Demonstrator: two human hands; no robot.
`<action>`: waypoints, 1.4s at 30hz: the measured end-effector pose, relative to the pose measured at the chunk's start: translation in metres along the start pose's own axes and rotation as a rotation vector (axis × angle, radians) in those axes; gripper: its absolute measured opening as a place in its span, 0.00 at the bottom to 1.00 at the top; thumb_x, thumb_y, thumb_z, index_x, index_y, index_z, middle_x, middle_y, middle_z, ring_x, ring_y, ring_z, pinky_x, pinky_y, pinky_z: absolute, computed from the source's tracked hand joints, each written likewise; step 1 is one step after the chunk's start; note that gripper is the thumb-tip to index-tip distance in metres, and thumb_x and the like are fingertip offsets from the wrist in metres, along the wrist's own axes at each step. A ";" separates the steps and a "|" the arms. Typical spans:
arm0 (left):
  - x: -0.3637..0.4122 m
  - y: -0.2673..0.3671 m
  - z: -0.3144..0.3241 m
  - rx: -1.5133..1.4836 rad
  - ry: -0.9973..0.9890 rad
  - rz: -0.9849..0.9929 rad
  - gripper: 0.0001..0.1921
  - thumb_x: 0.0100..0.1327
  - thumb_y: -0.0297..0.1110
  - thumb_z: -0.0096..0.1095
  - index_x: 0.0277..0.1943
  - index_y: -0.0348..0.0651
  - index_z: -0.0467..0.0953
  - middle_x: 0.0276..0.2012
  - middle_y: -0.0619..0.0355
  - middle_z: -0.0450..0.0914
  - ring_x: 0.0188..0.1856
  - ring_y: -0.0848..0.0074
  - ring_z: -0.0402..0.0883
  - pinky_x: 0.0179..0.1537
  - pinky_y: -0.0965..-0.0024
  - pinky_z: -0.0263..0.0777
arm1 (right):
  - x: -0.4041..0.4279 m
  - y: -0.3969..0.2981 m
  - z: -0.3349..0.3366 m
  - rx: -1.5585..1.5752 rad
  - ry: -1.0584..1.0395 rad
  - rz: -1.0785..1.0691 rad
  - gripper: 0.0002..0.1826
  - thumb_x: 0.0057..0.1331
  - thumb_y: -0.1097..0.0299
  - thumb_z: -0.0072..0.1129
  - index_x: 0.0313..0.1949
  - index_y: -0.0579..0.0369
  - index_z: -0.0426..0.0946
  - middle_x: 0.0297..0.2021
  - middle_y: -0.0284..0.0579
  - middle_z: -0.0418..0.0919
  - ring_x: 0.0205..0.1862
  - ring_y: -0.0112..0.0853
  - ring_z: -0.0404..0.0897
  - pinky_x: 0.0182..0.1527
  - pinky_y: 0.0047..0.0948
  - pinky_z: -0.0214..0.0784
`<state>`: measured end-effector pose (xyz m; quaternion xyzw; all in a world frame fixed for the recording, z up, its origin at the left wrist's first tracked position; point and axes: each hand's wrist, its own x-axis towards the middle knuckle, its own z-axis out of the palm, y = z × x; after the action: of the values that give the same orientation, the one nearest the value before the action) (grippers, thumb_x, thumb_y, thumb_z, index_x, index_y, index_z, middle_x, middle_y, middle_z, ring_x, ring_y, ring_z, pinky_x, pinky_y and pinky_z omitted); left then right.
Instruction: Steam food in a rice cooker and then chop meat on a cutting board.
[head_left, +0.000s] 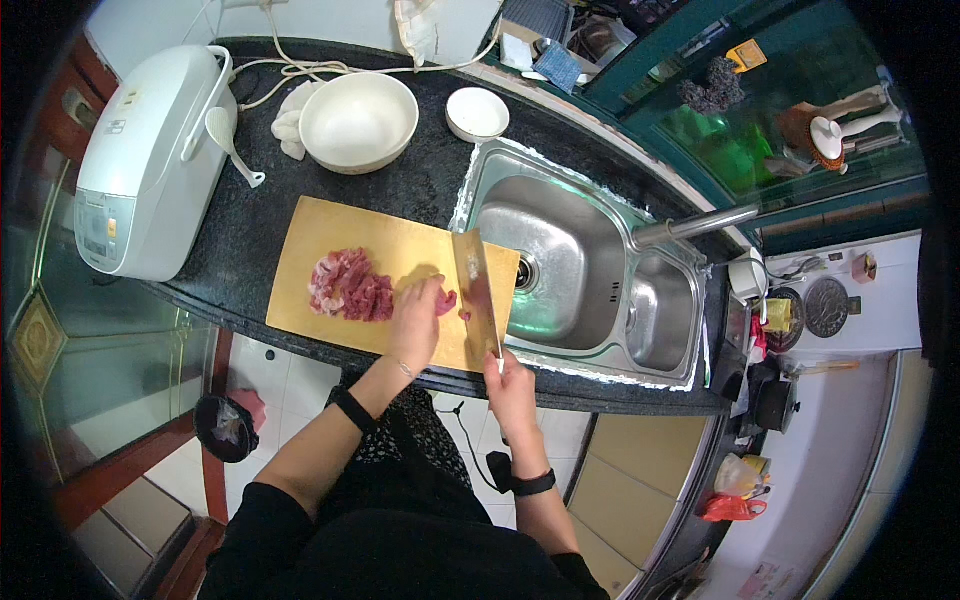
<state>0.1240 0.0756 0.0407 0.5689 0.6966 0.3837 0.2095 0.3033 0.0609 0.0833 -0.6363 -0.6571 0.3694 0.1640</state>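
A yellowish cutting board (420, 225) lies on the dark stone counter, its right end reaching over the sink's edge. Sliced raw red meat (352, 289) is heaped on the board's left half. My left hand (416, 319) rests with bent fingers on a small uncut piece of meat (445, 301), partly covering it. In my right hand (511, 386) is the handle of a kitchen cleaver (476, 289), its broad blade pointing away from me over the board. One small bit of meat (465, 316) lies by the blade, apart from the piece under my fingers.
A steel double-bowl sink (555, 247) with a faucet (697, 225) adjoins the board. Behind the board stand a large white bowl (360, 120) and a small white bowl (478, 114). A rice cooker (150, 165) with a rice paddle (229, 142) is at left; a bin (225, 429) stands below.
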 end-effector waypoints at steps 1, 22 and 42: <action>0.003 -0.002 -0.003 -0.083 0.049 0.008 0.27 0.48 0.13 0.55 0.55 0.37 0.66 0.46 0.44 0.72 0.49 0.51 0.71 0.50 0.60 0.69 | -0.002 0.001 0.001 -0.018 -0.034 0.031 0.16 0.68 0.60 0.52 0.32 0.62 0.75 0.18 0.61 0.74 0.23 0.55 0.77 0.25 0.48 0.67; -0.011 0.000 -0.005 0.109 -0.018 0.077 0.15 0.53 0.23 0.63 0.45 0.37 0.76 0.48 0.51 0.75 0.52 0.57 0.73 0.50 0.62 0.70 | 0.001 -0.014 -0.007 -0.305 -0.038 -0.254 0.13 0.66 0.62 0.54 0.33 0.60 0.76 0.17 0.58 0.74 0.21 0.54 0.76 0.23 0.45 0.67; -0.014 -0.006 -0.010 -0.081 0.172 0.113 0.13 0.59 0.23 0.56 0.47 0.34 0.76 0.48 0.48 0.76 0.50 0.56 0.74 0.51 0.62 0.69 | 0.017 -0.031 -0.007 -0.278 -0.054 -0.249 0.13 0.67 0.63 0.52 0.34 0.62 0.76 0.19 0.62 0.74 0.23 0.55 0.77 0.25 0.47 0.67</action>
<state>0.1167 0.0593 0.0405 0.5632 0.6627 0.4704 0.1497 0.2835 0.0817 0.1049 -0.5563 -0.7798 0.2687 0.1013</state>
